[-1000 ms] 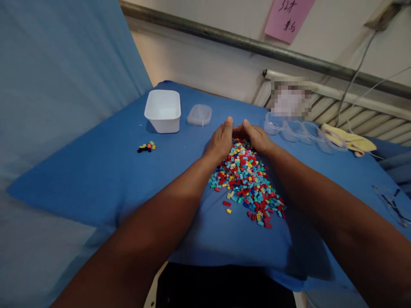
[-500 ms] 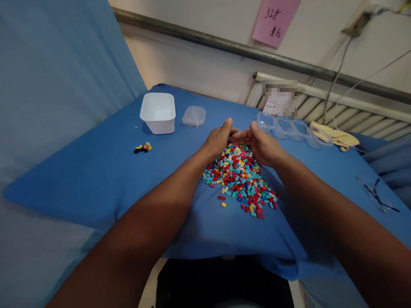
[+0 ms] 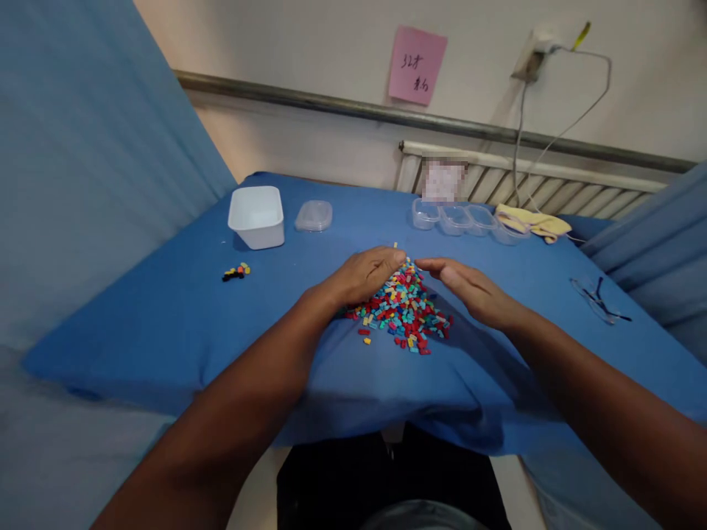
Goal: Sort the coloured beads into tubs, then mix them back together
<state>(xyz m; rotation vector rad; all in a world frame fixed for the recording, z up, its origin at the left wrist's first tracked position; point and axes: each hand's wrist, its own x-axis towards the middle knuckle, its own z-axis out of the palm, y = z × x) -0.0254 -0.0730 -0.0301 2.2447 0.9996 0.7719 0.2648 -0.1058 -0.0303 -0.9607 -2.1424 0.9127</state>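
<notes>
A heap of small toy building bricks in red, light blue, yellow, green and white lies on the blue cloth. My left hand rests along the heap's left and far side, fingers stretched out, with nothing gripped. On the right, my right hand is held just off the heap, its fingers straight and pointing left toward the heap's top. It holds nothing. Some bricks are hidden behind my left hand. A red brick and a yellow one lie loose in front of the heap.
At the back left stand a white tub and a clear lid stack. A few black, yellow and orange bricks lie nearer. Along the back are clear containers and a yellow cloth. Glasses lie at right.
My hands were close together at the heap's far side. Now they are apart, the left nearer along its left side and the right drawn off to the right. The view has shifted.
</notes>
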